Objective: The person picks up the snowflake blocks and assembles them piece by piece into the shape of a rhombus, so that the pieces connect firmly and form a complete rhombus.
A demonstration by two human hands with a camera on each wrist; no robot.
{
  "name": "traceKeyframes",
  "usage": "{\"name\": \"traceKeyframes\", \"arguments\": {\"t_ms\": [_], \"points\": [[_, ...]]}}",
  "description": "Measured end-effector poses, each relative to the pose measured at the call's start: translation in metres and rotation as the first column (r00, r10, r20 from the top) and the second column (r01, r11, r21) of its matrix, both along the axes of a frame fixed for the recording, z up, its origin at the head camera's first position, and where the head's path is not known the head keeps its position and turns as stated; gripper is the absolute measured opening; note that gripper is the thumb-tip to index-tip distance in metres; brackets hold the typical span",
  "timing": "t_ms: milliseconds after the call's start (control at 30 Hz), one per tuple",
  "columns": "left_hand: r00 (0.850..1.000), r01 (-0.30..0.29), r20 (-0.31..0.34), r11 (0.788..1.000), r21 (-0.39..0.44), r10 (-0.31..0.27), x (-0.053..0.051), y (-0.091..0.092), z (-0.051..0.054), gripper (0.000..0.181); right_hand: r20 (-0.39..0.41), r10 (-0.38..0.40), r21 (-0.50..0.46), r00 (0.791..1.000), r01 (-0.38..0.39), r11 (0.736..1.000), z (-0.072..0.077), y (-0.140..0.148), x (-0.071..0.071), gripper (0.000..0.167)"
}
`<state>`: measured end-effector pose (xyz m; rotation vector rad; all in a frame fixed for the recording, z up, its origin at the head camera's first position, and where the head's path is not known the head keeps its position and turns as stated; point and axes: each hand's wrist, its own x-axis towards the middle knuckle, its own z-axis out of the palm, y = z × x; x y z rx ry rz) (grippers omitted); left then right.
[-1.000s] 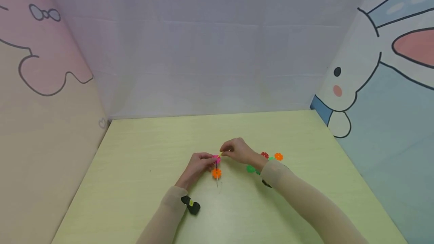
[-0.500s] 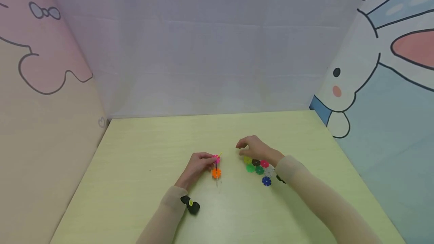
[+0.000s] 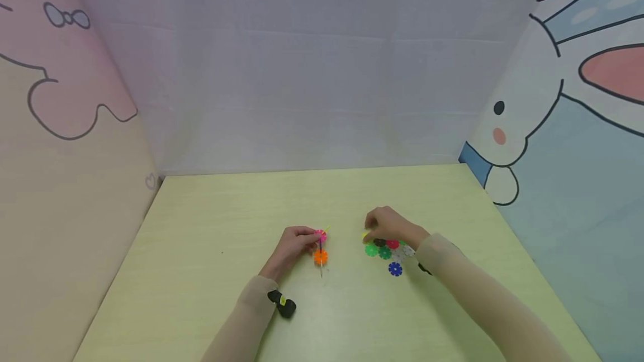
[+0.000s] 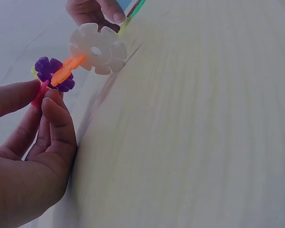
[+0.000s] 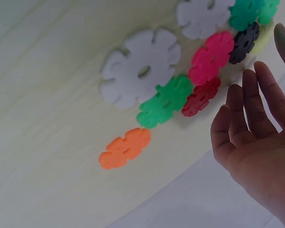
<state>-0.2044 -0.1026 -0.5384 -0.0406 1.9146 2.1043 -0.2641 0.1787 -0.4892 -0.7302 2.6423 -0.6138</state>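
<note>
Our left hand point(image 3: 298, 241) pinches the pink flower disc point(image 3: 321, 236), likely steadying its chain point(image 4: 69, 69). Fingers parted, our right hand point(image 3: 391, 224) flanks the yellow disc point(image 5: 262, 40)

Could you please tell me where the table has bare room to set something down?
The pale yellow table is bare left of the left hand and beyond both hands up to the plain grey backdrop. It is crowded around the right hand, where multicoloured flower-shaped plastic discs lie.

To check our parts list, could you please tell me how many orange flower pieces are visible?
2: the joined orange piece, in the chain the left hand holds, and the loose orange piece, on the table. The right hand may hide others.
</note>
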Motion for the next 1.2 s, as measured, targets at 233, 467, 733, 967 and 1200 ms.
{"name": "traceKeyframes", "arguments": {"t_ms": [233,467,733,967,1200], "points": [[1.000,-0.005,0.007,1.000,-0.007,0.005,0.000,0.000,-0.001,0.021,0.041,-0.029,0.013,0.999,0.029,1.000,-0.005,0.002,-0.001,0.029],[1.000,0.004,0.006,1.000,-0.012,-0.004,-0.001,0.000,-0.002,0.021,0.054,-0.045,0.026,0.997,0.044,0.999,-0.006,0.002,-0.003,0.025],[1.000,0.012,0.002,1.000,-0.012,-0.012,-0.001,-0.001,-0.002,0.023,0.014,-0.033,-0.003,0.999,0.033,0.999,-0.008,0.000,-0.003,0.026],[0.999,0.026,-0.033,1.000,0.012,-0.025,-0.001,-0.002,-0.005,0.019,-0.015,-0.054,-0.083,0.998,0.053,0.995,-0.011,-0.003,-0.004,0.017],[0.999,0.035,0.020,0.999,0.022,-0.035,-0.001,-0.002,0.001,0.022,0.011,-0.083,-0.144,0.996,0.084,0.986,-0.011,-0.007,-0.005,0.010]]}}
